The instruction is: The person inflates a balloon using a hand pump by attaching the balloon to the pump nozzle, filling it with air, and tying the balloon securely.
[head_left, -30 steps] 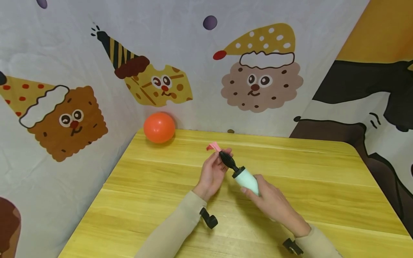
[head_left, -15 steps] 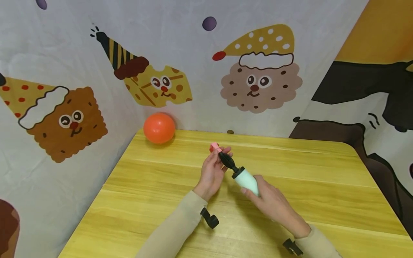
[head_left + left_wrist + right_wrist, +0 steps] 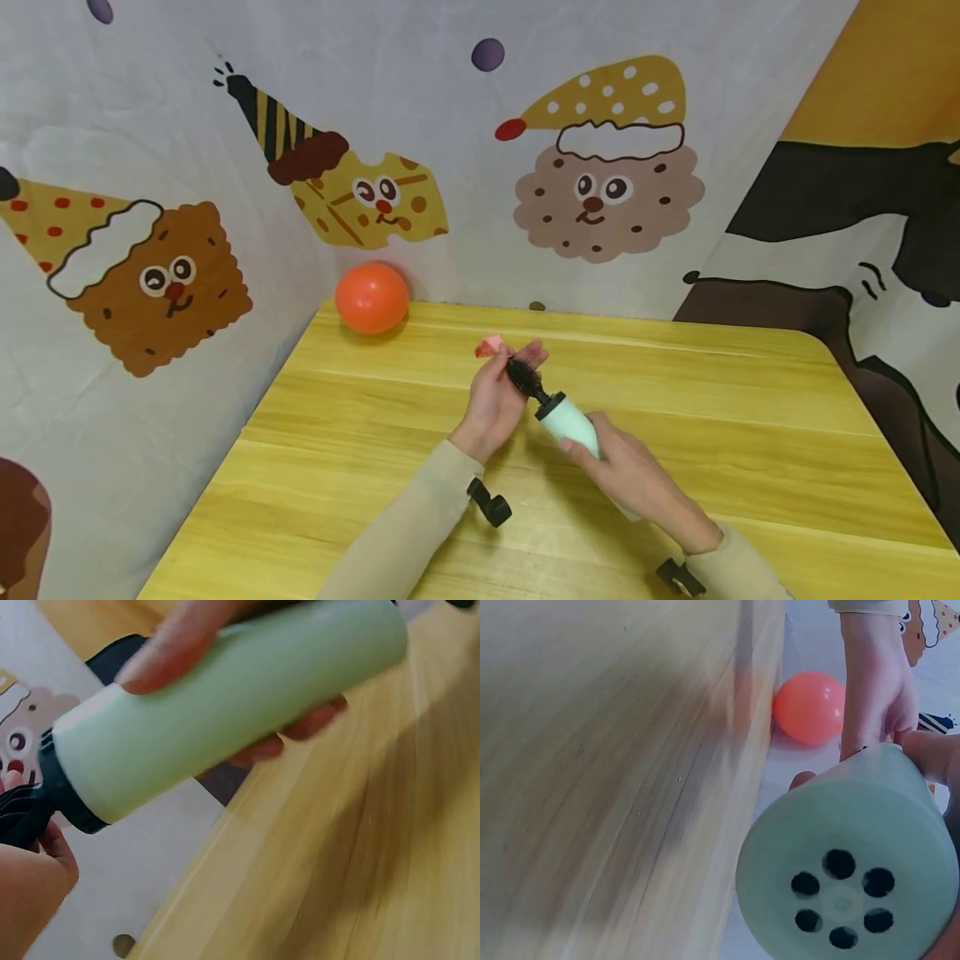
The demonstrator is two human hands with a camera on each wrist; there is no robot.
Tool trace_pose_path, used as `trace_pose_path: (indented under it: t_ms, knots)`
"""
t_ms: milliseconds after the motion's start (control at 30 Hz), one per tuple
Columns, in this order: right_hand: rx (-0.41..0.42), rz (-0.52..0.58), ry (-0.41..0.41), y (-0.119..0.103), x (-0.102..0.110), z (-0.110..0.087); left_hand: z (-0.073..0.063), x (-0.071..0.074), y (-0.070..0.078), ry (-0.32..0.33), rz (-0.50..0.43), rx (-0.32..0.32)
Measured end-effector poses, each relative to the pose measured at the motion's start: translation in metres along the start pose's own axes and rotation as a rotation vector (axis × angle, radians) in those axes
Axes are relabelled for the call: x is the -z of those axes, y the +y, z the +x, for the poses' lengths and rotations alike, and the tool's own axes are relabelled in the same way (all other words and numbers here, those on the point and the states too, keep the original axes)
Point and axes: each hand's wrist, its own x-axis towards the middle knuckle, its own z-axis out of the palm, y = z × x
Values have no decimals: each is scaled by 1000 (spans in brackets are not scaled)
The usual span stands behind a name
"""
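In the head view, a person's left hand pinches the neck of a limp pink balloon at the tip of a hand pump, its other fingers reaching out behind. The right hand is wrapped around the pump's mint-green barrel, thumb along the near side. The pump is held tilted above the middle of the wooden counter, its ribbed black nozzle directed toward the far edge and slightly to the left. A round orange balloon sits at the far left corner of the counter, well apart from both hands. Behind the far edge hangs a pale cloth printed with cartoon snacks in party hats.

In the left wrist view, the barrel crosses the upper part at a slant, the right thumb on one side and fingertips showing on the other. The left hand shows only partly, beside the black nozzle.

In the right wrist view, the barrel's round end faces the camera with six dark holes in a ring. The left hand is beyond it, and the orange balloon shows by the counter's edge.
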Motion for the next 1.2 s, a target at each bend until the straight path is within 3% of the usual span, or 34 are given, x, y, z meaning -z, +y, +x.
trace_pose_path:
  t_ms: [133,233,300,400,567,767,833,967,1067,1200]
  knots:
    - [4,-23,17,0,0,1,0,-1,-7,28,223,-116]
    - [15,-54,36,0,0,1,-2,-1,-10,54,323,-150]
    - [21,-68,47,0,0,2,-3,0,-10,51,286,-126]
    - [28,-66,50,-1,1,2,-3,1,-8,45,149,-67]
    - [20,-45,35,-1,0,1,-3,2,-5,116,-48,-10]
    - [12,-30,32,0,-2,2,-4,1,-7,181,10,-35]
    - [14,-29,30,1,-2,2,-4,2,-7,161,60,-50]
    - [16,-30,27,1,-3,3,-4,1,-4,61,122,-51]
    - [22,-21,20,0,-4,3,-2,-1,-3,23,104,-38]
    - [21,-3,1,-2,-4,3,0,-1,0,41,19,-35]
